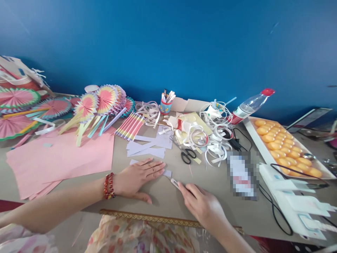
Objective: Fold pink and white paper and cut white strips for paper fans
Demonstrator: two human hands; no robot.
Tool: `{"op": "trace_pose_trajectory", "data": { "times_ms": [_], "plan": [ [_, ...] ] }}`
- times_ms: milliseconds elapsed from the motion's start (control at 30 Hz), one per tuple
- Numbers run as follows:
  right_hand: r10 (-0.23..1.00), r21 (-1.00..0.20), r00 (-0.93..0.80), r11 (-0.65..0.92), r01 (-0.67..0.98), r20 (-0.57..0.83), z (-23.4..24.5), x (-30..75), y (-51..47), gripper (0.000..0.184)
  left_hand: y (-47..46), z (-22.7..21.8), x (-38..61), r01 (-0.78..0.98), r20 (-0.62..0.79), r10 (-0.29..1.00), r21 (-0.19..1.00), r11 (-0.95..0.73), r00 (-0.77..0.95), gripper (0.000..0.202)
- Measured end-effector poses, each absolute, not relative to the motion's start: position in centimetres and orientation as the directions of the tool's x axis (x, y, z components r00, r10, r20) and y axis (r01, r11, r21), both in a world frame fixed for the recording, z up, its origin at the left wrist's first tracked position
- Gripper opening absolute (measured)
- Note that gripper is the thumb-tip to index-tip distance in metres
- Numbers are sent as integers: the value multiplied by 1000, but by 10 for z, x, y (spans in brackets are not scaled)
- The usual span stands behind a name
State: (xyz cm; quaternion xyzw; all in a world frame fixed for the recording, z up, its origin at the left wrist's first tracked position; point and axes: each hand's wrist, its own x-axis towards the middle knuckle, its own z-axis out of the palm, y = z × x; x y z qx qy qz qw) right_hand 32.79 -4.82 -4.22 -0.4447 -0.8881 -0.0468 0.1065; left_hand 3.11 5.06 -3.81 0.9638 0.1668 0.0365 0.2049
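Paper strip (167,173) lies at eight o'clock from the scissors (187,151), under the flat, outstretched left hand (140,176); the right hand (202,202) grips a knife (174,182). Seemingly mid-cut; the next move calls for steady pressing.

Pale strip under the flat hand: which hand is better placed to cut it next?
Right, most likely: the right hand holds what looks like a craft knife, pointed at the exposed end of the pale strip. The left hand lies flat over the strip, so it seems better suited to steadying it.
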Motion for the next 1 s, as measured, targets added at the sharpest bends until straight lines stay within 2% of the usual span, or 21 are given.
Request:
{"op": "trace_pose_trajectory", "data": {
  "times_ms": [767, 1000],
  "plan": [
    [797, -66, -557, 584, 809, 235, -37, 297, -42, 36, 52, -36, 30, 288, 44, 337, 424, -859, 940, 94],
    [807, -57, -551, 573, 817, 214, -34, 297, -41, 38, 59, -30, 10, 342, 21, 375, 363, -866, 927, 87]
  ]
}}
